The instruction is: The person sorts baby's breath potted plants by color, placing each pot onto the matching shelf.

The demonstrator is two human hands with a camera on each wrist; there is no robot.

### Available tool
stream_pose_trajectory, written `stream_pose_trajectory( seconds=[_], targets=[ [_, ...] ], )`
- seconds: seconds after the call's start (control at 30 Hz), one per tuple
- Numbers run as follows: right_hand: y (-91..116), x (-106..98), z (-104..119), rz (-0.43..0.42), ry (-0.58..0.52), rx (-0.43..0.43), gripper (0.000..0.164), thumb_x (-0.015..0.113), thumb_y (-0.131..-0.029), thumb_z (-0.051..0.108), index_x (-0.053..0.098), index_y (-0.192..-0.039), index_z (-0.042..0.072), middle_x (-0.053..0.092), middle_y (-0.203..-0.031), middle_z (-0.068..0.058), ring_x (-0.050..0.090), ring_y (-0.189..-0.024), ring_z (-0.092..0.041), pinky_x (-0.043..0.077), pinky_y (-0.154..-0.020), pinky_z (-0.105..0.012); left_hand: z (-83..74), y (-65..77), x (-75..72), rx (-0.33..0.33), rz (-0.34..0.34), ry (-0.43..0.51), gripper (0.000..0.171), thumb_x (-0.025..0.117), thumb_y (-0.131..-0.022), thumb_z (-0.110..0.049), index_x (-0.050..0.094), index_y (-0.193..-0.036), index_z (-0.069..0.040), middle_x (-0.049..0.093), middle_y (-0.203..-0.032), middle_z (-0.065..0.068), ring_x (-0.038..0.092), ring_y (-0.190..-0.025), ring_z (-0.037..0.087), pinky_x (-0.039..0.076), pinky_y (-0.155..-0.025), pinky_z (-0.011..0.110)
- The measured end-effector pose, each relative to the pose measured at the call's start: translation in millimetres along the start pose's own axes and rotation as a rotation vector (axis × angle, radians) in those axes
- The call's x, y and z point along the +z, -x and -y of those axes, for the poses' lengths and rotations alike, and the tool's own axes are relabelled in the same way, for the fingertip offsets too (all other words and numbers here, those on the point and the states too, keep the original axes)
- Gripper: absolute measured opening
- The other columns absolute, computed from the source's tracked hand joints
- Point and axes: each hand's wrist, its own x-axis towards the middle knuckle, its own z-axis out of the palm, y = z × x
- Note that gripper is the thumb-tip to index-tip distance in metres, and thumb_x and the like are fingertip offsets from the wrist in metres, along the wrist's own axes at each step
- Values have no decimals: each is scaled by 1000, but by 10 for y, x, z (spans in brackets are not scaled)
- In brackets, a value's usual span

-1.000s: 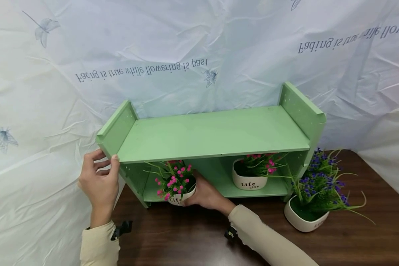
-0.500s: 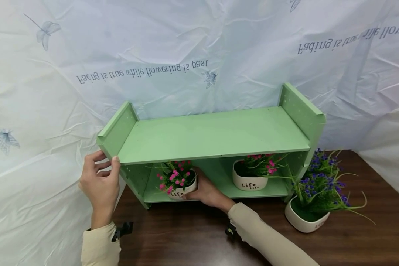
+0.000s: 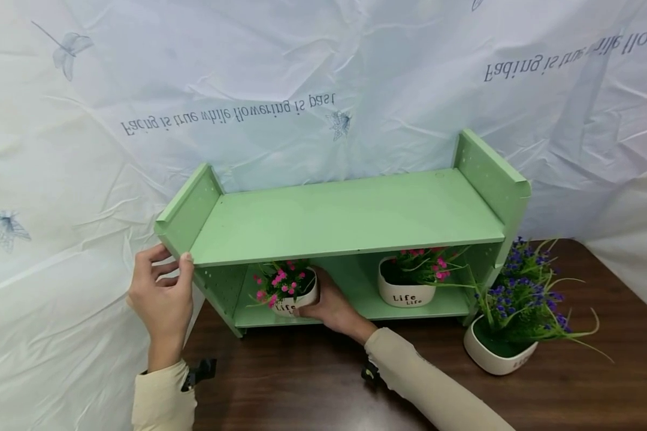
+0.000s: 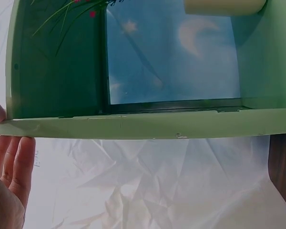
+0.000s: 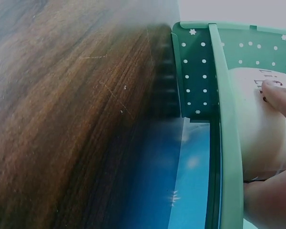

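Note:
My right hand (image 3: 331, 305) grips a white flowerpot (image 3: 296, 302) with pink flowers, thumb on its lettered front. The pot is over the lower board at the left end of a green shelf (image 3: 345, 221); in the right wrist view the same flowerpot (image 5: 260, 129) is behind the board's front edge. Whether its base touches the board, I cannot tell. At the shelf's left side panel my left hand (image 3: 162, 293) pinches the front edge. Thumb and fingers (image 4: 24, 164) lie on opposite faces of that panel in the left wrist view.
A second pink-flowered pot (image 3: 405, 290) stands on the lower board farther right. Beside the shelf's right end, a pot with purple flowers (image 3: 498, 347) sits on the dark wooden table (image 3: 280, 383). Printed white cloth (image 3: 280, 54) hangs behind the shelf.
The right hand has moved the pink-flowered pot back and slightly up, farther into the shelf's lower level. My left hand keeps its hold on the side panel.

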Motion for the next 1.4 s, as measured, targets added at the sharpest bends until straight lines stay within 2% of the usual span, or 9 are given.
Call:
stream_pose_trajectory(
  seconds=[0.4, 0.57, 0.67, 1.0, 1.4],
  targets=[
    [-45, 77, -12, -44, -11, -6, 98, 85, -77, 11, 25, -155, 10, 45, -144, -13, 51, -127, -29, 45, -104, -45, -8, -8, 17, 4, 5, 6, 32, 73, -87, -21, 68, -115, -7, 70, -103, -5, 64, -78, -11, 50, -64, 4],
    [-76, 118, -1, -36, -34, -27, 97, 84, -78, 6, 25, -155, 12, 46, -144, -13, 50, -128, -30, 45, -104, -46, -9, -3, 9, 3, 1, 12, 31, 73, -87, -22, 69, -116, -12, 70, -103, -4, 64, -78, -10, 50, -64, 5],
    [-95, 141, 19, -25, -42, -30, 96, 82, -78, 2, 25, -154, 10, 45, -144, -16, 50, -129, -33, 44, -105, -49, -10, -2, -4, 3, -2, 18, 30, 73, -87, -22, 69, -117, -15, 70, -104, -4, 64, -78, -10, 50, -64, 5],
    [-108, 216, -7, -41, -45, -12, 97, 85, -76, 6, 27, -154, 11, 42, -147, -12, 47, -131, -29, 43, -107, -44, 8, 10, -30, -2, -6, 14, 31, 73, -87, -23, 69, -117, -16, 70, -104, -6, 64, -78, -10, 50, -64, 4],
    [-122, 175, -10, -42, -4, 5, 96, 85, -77, 12, 27, -155, 10, 42, -147, -12, 49, -128, -29, 46, -103, -44, 14, 2, -3, -1, -2, 11, 31, 73, -87, -22, 69, -117, -15, 70, -103, -4, 64, -79, -11, 50, -64, 5]
  ],
)
